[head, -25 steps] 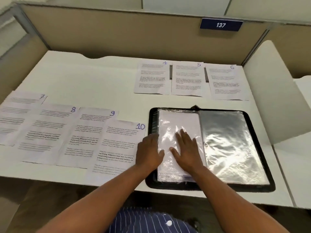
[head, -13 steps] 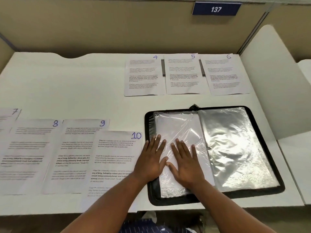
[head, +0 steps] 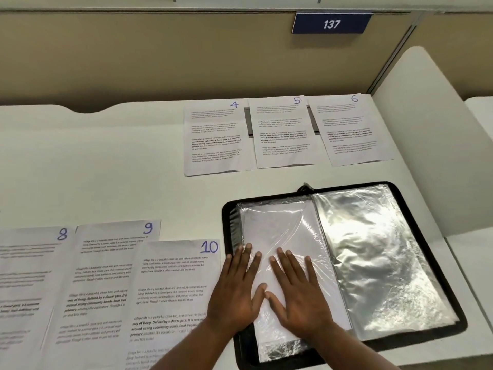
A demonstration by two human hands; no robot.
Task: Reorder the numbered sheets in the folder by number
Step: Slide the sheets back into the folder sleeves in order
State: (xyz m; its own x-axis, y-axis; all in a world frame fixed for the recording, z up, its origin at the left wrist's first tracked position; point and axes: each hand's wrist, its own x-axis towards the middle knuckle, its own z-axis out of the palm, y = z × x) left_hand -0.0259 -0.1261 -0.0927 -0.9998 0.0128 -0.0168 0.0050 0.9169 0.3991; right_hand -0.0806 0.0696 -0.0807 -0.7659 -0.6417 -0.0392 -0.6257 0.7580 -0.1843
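Left hand flattened from earlier curl at sleeve edge. With right hand, fingers spread, palms pressing left sleeve of open folder, likely seating white sheet inside, number unreadable. Right sleeves apparently empty. Sheet 8, sheet 9, sheet 10 overlapped beside folder. Sheet 4, sheet 5, sheet 6 beyond, awaiting filing.

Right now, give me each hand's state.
Left hand: open, flat on the folder's sleeve.
Right hand: open, flat on the same sleeve.
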